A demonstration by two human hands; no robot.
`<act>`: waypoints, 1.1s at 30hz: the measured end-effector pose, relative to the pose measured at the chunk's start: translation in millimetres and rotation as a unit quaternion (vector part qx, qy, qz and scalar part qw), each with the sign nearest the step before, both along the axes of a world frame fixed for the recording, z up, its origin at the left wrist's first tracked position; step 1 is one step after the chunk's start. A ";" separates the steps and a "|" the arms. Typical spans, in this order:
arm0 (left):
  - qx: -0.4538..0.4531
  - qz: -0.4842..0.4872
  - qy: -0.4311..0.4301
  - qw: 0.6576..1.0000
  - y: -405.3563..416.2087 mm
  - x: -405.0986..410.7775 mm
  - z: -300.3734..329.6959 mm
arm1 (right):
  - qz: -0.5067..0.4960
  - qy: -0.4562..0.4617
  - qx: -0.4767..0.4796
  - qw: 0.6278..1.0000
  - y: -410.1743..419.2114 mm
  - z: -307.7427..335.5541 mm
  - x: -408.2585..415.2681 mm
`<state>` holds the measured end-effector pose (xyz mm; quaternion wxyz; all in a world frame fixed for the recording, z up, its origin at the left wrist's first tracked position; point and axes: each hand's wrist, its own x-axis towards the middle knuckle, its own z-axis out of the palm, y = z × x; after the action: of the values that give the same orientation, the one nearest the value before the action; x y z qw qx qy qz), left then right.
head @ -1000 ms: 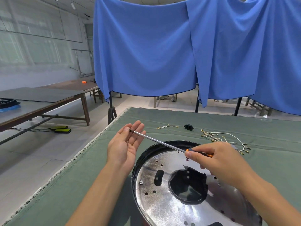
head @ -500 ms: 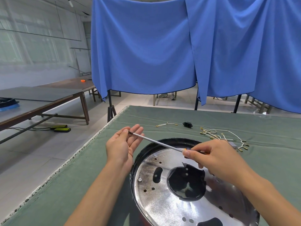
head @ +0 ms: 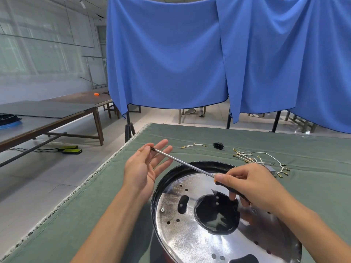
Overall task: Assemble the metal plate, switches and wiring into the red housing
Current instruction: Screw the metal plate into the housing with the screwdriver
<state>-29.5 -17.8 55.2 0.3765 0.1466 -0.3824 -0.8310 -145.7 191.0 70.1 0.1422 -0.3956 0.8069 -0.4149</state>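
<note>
A shiny round metal plate (head: 191,232) with holes and a dark central opening lies inside a black-rimmed housing (head: 157,186) in front of me. One screw (head: 162,210) sits near its left edge. My right hand (head: 252,186) grips the handle of a long screwdriver (head: 182,162) above the plate. Its tip touches the thumb of my left hand (head: 146,166), which is held up with fingers spread. A bundle of white wiring (head: 262,160) with brass terminals lies at the right. A black socket (head: 218,145) and a short wire (head: 193,145) lie further back.
The work lies on a green cloth-covered table (head: 95,215) whose frayed left edge runs diagonally. Blue curtains (head: 171,54) hang behind it. Other long tables (head: 47,114) stand to the left across the tiled floor.
The view has shifted slightly. Both hands keep nearly the same pose, with the screwdriver tip still at my left hand's fingers.
</note>
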 end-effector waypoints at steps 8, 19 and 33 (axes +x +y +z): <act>-0.058 0.014 -0.002 0.998 4.7 0.6 2.8 | 0.016 -0.052 -0.011 0.998 -0.4 1.0 -1.9; -0.162 -0.059 -0.082 0.982 31.3 -0.5 15.7 | 0.036 -0.050 -0.058 0.996 -9.5 -3.6 1.6; -0.119 -0.092 -0.198 0.969 48.6 -35.3 36.0 | 0.136 -0.063 -0.208 0.967 -1.2 10.0 5.7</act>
<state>-64.7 30.8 91.2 0.2298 0.2265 -0.5572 -0.7651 -140.0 189.8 80.1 0.1617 -0.4955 0.6310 -0.5747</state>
